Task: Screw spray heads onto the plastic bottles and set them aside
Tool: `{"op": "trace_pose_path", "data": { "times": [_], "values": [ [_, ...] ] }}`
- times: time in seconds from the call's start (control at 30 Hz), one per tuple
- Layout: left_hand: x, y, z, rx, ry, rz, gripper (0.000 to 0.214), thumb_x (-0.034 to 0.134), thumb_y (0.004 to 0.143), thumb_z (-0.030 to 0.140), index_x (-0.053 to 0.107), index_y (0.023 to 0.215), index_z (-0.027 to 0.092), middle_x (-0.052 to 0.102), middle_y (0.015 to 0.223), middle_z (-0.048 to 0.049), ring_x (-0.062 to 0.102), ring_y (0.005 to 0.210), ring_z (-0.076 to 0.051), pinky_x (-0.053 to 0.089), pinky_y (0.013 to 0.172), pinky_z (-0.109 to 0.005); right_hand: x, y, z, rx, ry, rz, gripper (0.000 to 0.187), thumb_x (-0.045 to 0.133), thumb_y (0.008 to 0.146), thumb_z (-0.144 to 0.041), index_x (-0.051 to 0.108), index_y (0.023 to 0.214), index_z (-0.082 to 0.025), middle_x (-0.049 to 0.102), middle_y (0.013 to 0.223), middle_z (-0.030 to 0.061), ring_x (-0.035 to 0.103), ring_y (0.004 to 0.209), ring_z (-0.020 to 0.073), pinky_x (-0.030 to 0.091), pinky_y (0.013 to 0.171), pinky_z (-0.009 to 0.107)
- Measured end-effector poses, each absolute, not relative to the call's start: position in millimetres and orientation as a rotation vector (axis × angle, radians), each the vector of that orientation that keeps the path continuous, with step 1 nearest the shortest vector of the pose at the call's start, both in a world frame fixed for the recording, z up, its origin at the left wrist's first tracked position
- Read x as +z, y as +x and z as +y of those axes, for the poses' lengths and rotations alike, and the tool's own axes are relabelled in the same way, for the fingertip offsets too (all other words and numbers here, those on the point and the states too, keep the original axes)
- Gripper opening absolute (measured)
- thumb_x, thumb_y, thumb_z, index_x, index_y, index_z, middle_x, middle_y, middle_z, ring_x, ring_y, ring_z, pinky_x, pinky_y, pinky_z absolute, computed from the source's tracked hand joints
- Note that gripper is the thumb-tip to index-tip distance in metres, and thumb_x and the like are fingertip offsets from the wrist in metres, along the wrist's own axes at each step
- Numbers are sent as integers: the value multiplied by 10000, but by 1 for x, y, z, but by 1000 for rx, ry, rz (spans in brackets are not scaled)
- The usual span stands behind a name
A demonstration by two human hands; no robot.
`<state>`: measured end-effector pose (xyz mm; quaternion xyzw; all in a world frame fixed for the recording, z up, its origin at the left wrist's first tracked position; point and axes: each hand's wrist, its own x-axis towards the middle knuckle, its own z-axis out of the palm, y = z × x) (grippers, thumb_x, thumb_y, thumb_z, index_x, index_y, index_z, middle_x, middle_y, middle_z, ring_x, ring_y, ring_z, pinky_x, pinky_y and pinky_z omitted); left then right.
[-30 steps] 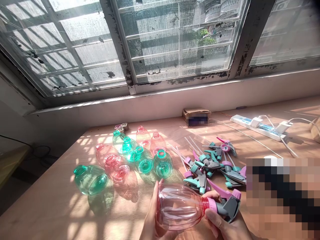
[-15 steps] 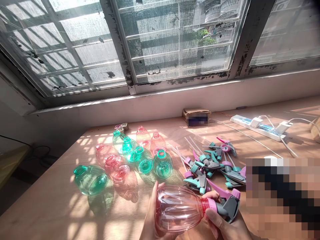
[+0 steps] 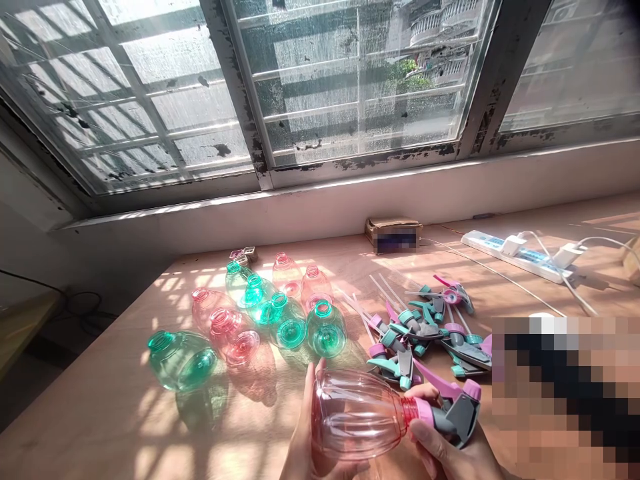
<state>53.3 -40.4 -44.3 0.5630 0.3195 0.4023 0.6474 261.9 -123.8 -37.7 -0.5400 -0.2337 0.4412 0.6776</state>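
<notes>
A clear pink spray bottle (image 3: pixel 357 413) lies sideways in my hands near the table's front edge. My left hand (image 3: pixel 303 437) is wrapped round its body. My right hand (image 3: pixel 445 450) grips the pink and grey trigger head (image 3: pixel 453 413) fitted on the bottle's neck. Only parts of both hands show at the bottom of the view.
Several open pink and green bottles (image 3: pixel 260 317) stand and lie on the wooden table (image 3: pixel 115 413). A heap of loose trigger heads with tubes (image 3: pixel 425 330) lies to the right. A small box (image 3: pixel 395 233) and a power strip (image 3: pixel 520 253) sit near the window wall.
The bottle has turned slightly in my hands and its base has shifted a little; both hands stay in nearly the same place.
</notes>
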Motion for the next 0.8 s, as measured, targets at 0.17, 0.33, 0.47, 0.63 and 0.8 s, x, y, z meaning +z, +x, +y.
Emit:
{"op": "trace_pose_path", "data": {
  "times": [0.17,0.33,0.47,0.63,0.8],
  "values": [
    [-41,60,-44,938,1202,639,1274,983,751,618,221,1761,471,386,1833,-77,364,1659,-492,319,1331,-667,-43,262,-123,999,-1184,-510,554,975,725,-670,783,975,-215,540,508,-74,406,482,123,233,568,297],
    [-35,61,-46,929,1250,729,1117,926,852,553,270,1752,465,373,1841,-70,321,1685,-463,410,1298,-629,-49,263,-124,962,-1224,-544,554,959,736,-675,785,976,-208,529,493,-75,404,481,132,258,546,300],
    [-32,58,-46,954,1259,670,1180,943,803,617,267,1756,453,342,1855,-73,355,1668,-474,350,1323,-651,-49,264,-125,955,-1229,-524,534,972,728,-663,777,971,-230,494,501,-89,391,466,131,262,530,300],
    [-25,56,-42,824,1215,692,1222,964,786,586,257,1767,409,549,1736,-105,433,1615,-516,459,1264,-635,-48,261,-124,951,-1221,-526,553,959,727,-686,769,970,-226,510,487,-85,375,459,127,241,532,308],
    [-43,62,-40,988,1243,721,1195,982,774,575,311,1750,417,332,1856,-104,366,1657,-499,444,1282,-611,-47,260,-125,976,-1218,-517,546,947,753,-678,760,962,-209,495,499,-93,321,466,91,168,537,296]
  ]
}}
